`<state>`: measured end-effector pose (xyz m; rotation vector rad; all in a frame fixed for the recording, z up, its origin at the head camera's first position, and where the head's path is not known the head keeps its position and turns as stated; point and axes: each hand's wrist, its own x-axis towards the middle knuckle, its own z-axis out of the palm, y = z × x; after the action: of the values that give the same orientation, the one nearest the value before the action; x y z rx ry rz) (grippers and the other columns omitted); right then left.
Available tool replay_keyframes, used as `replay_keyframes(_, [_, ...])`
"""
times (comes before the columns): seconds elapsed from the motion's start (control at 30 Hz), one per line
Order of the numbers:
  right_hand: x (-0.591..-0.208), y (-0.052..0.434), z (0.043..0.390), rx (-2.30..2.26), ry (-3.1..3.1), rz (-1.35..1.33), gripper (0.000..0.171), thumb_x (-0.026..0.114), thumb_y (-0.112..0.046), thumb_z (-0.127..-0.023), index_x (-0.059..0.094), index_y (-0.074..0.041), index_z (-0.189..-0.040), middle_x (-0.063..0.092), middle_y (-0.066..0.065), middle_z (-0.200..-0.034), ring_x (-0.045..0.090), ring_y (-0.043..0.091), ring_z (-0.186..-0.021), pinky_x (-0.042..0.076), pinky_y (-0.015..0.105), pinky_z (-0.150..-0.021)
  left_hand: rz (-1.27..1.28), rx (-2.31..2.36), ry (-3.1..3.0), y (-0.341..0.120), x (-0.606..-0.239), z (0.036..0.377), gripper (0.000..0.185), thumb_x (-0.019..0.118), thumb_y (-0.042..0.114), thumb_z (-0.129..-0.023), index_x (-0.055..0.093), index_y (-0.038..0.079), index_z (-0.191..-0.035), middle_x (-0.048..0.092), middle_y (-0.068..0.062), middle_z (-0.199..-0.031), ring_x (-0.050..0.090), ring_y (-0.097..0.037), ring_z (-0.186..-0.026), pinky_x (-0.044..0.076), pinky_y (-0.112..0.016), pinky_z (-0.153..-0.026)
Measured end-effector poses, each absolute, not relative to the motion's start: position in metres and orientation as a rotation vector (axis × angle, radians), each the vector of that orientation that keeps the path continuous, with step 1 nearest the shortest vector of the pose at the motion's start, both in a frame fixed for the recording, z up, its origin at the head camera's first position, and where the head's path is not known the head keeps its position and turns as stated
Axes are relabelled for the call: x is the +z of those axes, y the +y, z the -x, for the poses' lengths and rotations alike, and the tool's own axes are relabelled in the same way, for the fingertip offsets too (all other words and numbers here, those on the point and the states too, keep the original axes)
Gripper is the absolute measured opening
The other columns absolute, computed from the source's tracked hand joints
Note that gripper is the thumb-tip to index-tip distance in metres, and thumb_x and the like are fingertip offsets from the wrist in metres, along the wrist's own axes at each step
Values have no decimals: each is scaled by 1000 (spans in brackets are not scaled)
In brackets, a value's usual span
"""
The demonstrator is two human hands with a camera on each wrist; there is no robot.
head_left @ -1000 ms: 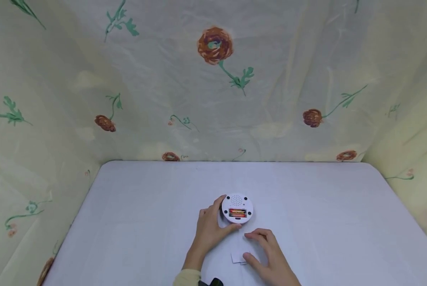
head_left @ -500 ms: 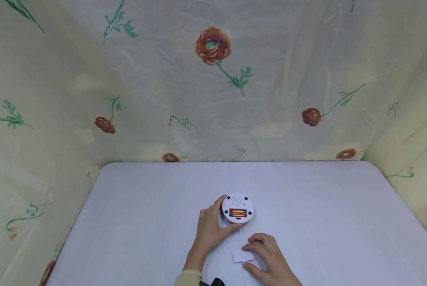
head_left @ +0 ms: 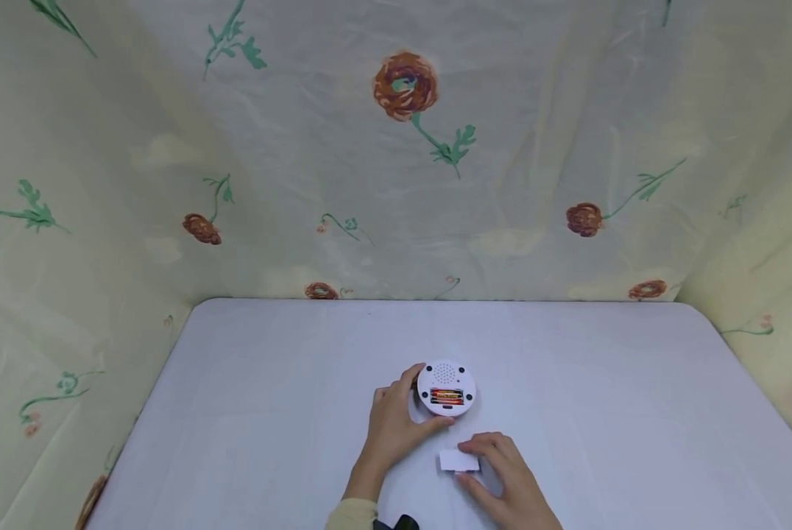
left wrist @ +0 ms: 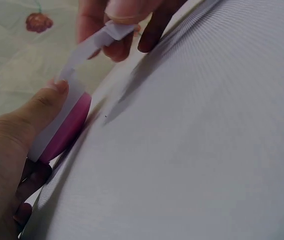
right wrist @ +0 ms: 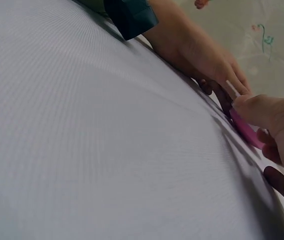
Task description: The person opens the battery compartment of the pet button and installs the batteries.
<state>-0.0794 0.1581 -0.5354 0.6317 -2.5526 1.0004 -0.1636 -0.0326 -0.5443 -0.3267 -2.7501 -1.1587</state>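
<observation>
A round white device [head_left: 444, 372] lies face down at the middle of the table, showing speaker holes, dark feet and an uncovered battery compartment with red batteries [head_left: 447, 397]. Its pink side [left wrist: 69, 127] shows in the left wrist view. My left hand [head_left: 392, 427] grips the device by its rim, fingers at the left edge and thumb at the near edge. Just in front of it, my right hand [head_left: 508, 471] pinches a small white battery cover [head_left: 458, 461] between thumb and fingers, raised off the table. In the right wrist view my right hand [right wrist: 281, 115] mostly hides the device.
A white cloth-covered table [head_left: 270, 397] spreads out around both hands. Flower-patterned curtains [head_left: 502, 147] enclose it at the back and sides. A dark wrist-worn piece [head_left: 405, 523] sits beside the left sleeve [head_left: 352, 514].
My right hand has closed its thumb and fingers on the battery cover and lifted it from the table, tilting it. My left hand keeps holding the device in place.
</observation>
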Motion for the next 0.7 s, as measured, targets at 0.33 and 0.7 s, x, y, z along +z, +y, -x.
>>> replay_keyframes(0.33, [-537,161,88,1142,-2343,-636,45,79,2,-68,64,-12,-109,56,4,-111,47,6,-106,36,7,-88,313,-1144,-2725,-31,-545,164,97,77,64,-60,40,24,-140,60,6,-130,58,-7,-111,34,-31,-89])
replay_keyframes(0.7, [-530,157,97,1154,-2415,-443,37,76,-2,-75,64,-12,-108,58,5,-117,46,7,-111,39,9,-81,326,-1096,-2747,-30,-543,163,97,80,58,-61,38,23,-141,60,4,-130,57,-7,-115,35,-32,-90])
